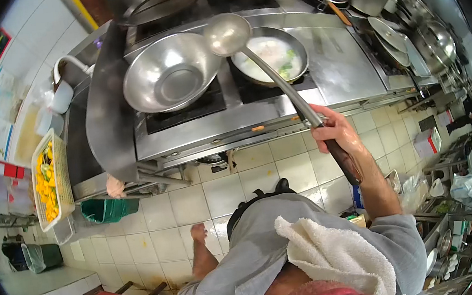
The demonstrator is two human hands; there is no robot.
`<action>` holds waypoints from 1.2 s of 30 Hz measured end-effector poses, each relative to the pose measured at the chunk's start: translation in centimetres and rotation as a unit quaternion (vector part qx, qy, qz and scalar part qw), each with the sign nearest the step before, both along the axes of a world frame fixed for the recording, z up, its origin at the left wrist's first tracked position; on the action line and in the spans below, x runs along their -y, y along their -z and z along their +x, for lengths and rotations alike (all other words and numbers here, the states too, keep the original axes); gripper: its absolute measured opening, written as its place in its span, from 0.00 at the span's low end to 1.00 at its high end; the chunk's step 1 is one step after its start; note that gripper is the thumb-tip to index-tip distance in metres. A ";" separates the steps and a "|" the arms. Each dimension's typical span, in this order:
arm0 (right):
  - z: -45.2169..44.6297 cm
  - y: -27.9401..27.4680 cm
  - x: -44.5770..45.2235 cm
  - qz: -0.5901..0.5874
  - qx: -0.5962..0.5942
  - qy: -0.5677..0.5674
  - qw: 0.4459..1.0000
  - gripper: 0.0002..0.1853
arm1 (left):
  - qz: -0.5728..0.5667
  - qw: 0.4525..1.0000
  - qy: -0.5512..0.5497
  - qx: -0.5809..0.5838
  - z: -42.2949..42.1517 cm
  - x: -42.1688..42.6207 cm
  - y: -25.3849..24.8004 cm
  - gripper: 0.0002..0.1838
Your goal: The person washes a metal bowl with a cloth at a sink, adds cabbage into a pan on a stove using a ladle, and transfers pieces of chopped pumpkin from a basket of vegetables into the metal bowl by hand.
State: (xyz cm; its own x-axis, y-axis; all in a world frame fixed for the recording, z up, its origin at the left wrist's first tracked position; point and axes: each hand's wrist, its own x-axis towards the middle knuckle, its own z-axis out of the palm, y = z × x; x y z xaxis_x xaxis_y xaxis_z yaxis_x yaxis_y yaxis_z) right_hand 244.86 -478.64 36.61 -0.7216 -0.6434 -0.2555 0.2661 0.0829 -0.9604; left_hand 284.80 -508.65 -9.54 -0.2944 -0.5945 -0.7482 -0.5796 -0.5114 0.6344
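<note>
Taking the middle of the view as the clock's centre, the person's right hand (pixel 333 129) is at three o'clock, with its fingers wrapped around a long steel ladle with a dark grip (pixel 278 77). The grip's end lies along the forearm, perhaps to steady such a long tool. The ladle's round cup is at twelve o'clock, above the gap between two vessels — whether it touches a rim, I cannot tell.

At eleven o'clock sits a wide silver metal bowl with sloping sides (pixel 172 73), nothing visible inside. At one o'clock is a round dark-rimmed pan (pixel 304 61) with white liquid (pixel 276 47) and green pieces (pixel 287 68). Both stand over black burners, presumably for heating.

The left hand (pixel 198 233), at seven o'clock, hangs low beside the body, away from the stove; no object shows in it, but how far its fingers are closed I cannot tell.

The grey steel stove top (pixel 327 49) looks shiny and a little marked. Pale square tiles (pixel 181 203) cover the floor. At nine o'clock, a cream plastic basket (pixel 67 184) contains yellow pieces (pixel 48 186) — probably vegetables.
</note>
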 end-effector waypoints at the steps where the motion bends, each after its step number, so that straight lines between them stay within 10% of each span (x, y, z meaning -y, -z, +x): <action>1: -0.3 0.4 -1.5 -0.026 0.043 0.030 0.998 0.32 | -0.026 0.999 0.023 -0.022 -2.3 0.6 -0.4 0.08; 16: -2.6 2.7 -10.3 -0.379 0.492 0.096 0.778 0.22 | -0.071 0.972 0.225 -0.003 -24.7 -7.8 -2.6 0.12; 36: -6.7 4.6 -7.6 -0.344 0.400 0.137 0.838 0.15 | -0.043 0.976 0.204 0.059 -22.5 -2.2 -2.6 0.13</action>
